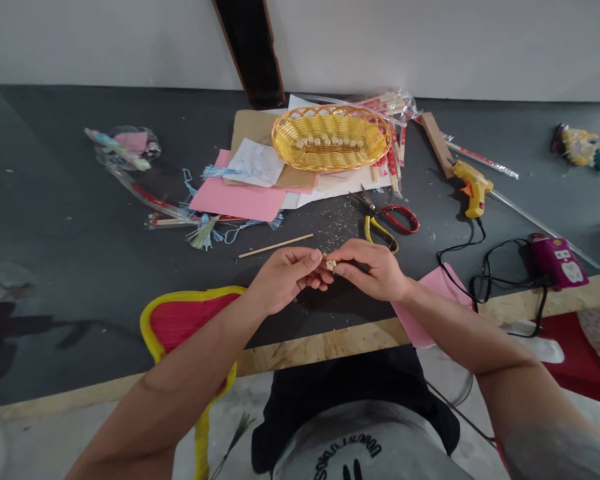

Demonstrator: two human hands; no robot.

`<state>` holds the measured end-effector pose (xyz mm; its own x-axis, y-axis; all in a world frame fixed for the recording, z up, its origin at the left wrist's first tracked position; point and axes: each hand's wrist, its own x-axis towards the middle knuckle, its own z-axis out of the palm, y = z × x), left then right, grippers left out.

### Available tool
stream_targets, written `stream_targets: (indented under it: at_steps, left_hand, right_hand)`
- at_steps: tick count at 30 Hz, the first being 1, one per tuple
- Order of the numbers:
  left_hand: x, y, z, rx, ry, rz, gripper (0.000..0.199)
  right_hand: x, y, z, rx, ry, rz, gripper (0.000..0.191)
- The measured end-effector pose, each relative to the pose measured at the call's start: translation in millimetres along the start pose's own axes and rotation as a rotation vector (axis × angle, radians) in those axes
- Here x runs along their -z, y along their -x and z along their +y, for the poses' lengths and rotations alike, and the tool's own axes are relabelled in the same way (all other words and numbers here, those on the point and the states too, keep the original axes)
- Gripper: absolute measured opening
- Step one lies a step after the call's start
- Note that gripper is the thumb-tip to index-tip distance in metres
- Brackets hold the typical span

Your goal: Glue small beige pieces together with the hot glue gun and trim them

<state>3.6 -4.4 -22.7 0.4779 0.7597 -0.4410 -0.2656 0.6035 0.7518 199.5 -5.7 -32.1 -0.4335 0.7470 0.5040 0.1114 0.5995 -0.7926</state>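
Note:
A small cream-coloured cluster (331, 265) is pinched between the fingertips of my right hand (373, 268). Beside it, touching or nearly touching, are the closed thumb and fingers of my left hand (295, 273); whatever they hold is too small to make out. A thin wooden stick (276, 246) lies just beyond my left hand. Scissors (373, 209) with red and yellow handles rest past my right hand, near scattered pale crumbs. Farther back, a yellow woven basket (331, 159) contains a row of similar small cream clusters (330, 141).
Pink paper (237, 200), cardboard (253, 127) and blue tassels lie left of the basket. Right of it are wrapped chopsticks, a yellow glue gun (475, 190) and a purple power box (560, 260) with black cables. A red-and-yellow frame (193, 317) stands at the front edge.

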Motion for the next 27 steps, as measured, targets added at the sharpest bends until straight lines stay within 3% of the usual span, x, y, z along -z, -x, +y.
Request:
stream_targets:
  at_steps: [4, 8, 14, 22, 27]
  left_hand:
    - [1.5, -0.6, 1.0, 0.029, 0.001, -0.003, 0.036]
    - [2.8, -0.6, 1.8, 0.041, 0.035, -0.007, 0.034]
    - [2.7, -1.2, 1.5, -0.016, 0.07, 0.016, 0.035]
    - [2.6, -2.0, 0.0, -0.045, 0.02, 0.027, 0.036]
    - [4.0, -2.0, 0.4, -0.045, 0.014, 0.036, 0.04]
  right_hand:
    - [0.2, 2.0, 2.8, 0.031, 0.015, 0.0, 0.019]
    - [0.6, 4.0, 0.5, -0.059, 0.013, 0.006, 0.025]
    - [-0.2, 4.7, -3.6, -0.135, 0.051, 0.018, 0.016]
    - [-4.4, 2.6, -5.1, -0.188, 0.002, -0.083, 0.008]
    - [0.4, 1.7, -9.4, -0.3, -0.062, -0.02, 0.021]
